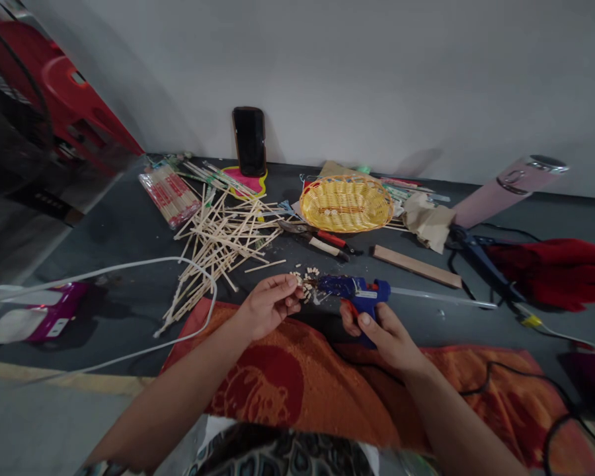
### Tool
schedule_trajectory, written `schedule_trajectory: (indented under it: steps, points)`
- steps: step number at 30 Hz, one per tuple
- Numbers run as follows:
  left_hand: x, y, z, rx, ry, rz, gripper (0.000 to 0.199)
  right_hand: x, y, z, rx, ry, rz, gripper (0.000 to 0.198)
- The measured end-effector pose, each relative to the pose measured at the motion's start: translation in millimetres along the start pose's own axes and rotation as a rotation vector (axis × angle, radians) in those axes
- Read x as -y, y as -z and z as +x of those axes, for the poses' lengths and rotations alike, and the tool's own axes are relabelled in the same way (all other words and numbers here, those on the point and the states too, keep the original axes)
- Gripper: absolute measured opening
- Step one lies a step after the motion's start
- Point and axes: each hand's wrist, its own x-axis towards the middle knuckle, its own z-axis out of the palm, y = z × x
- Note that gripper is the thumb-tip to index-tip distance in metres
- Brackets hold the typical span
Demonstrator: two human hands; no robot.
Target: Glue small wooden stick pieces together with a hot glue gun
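Observation:
My right hand (384,330) is wrapped round the handle of a blue glue gun (344,286), with fingers at its orange trigger. A clear glue stick (443,297) sticks out of the gun's back end. The nozzle points left, towards the fingertips of my left hand (272,301). Those fingers are pinched on a small pale wooden piece (299,282), partly hidden by the thumb. Several short cut stick pieces (311,271) lie on the dark table around the nozzle.
Loose wooden sticks (228,231) are heaped at left. Behind the gun lie pliers (322,235), a yellow wicker basket (347,203) and a wooden strip (416,266). A phone (249,142) leans on the wall. A pink flask (510,188) stands right; an orange cloth (327,377) covers the front edge.

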Motion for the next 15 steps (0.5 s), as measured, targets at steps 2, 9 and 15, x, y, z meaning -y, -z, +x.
schedule_trajectory:
  steps: [2, 9, 15]
  points:
    - [0.2, 0.0, 0.1, 0.0, 0.004, 0.001, 0.017, 0.8, -0.4, 0.2, -0.008, 0.001, 0.002, 0.035]
    - [-0.3, -1.1, 0.9, 0.001, -0.002, 0.029, 0.019, -1.5, 1.0, -0.2, -0.033, -0.003, -0.002, 0.036]
    - [0.6, -1.1, 0.7, 0.01, 0.012, 0.059, 0.019, 0.2, -0.1, 0.3, -0.036, 0.015, 0.053, 0.034]
